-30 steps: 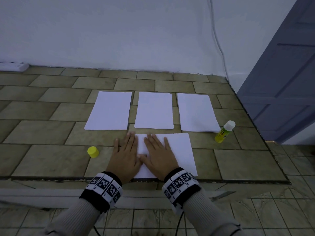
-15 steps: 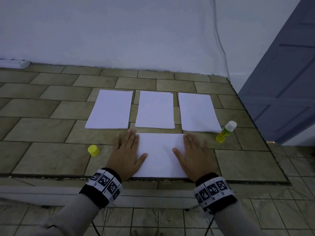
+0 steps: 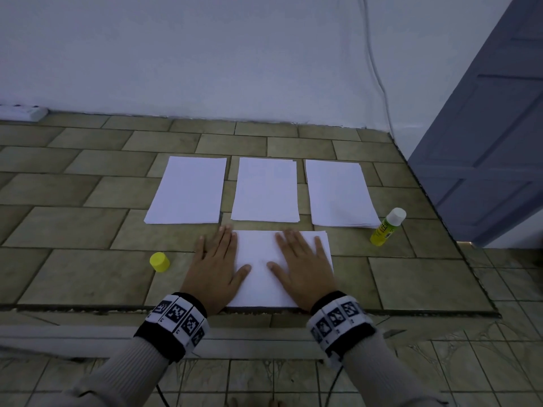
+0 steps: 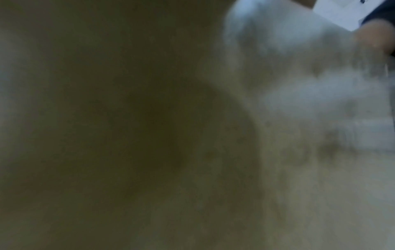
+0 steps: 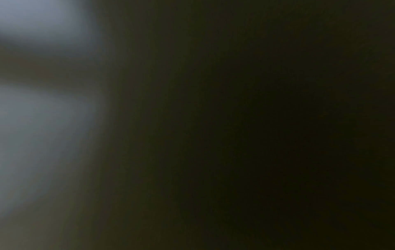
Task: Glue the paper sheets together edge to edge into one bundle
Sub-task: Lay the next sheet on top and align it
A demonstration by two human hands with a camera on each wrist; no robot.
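White paper (image 3: 258, 277) lies at the near edge of the tiled counter (image 3: 88, 277), with both hands flat on it: the left hand (image 3: 216, 267) over its left edge, the right hand (image 3: 305, 268) on its right half, fingers straight and slightly spread, gripping nothing. I judge this is the pressing step of a glued joint. Three more stacks (image 3: 266, 190) wait behind, apart from each other. Next move probably calls for the glue stick (image 3: 388, 227), standing open at the right; its yellow cap (image 3: 159, 262) lies at the left. No containers are here.
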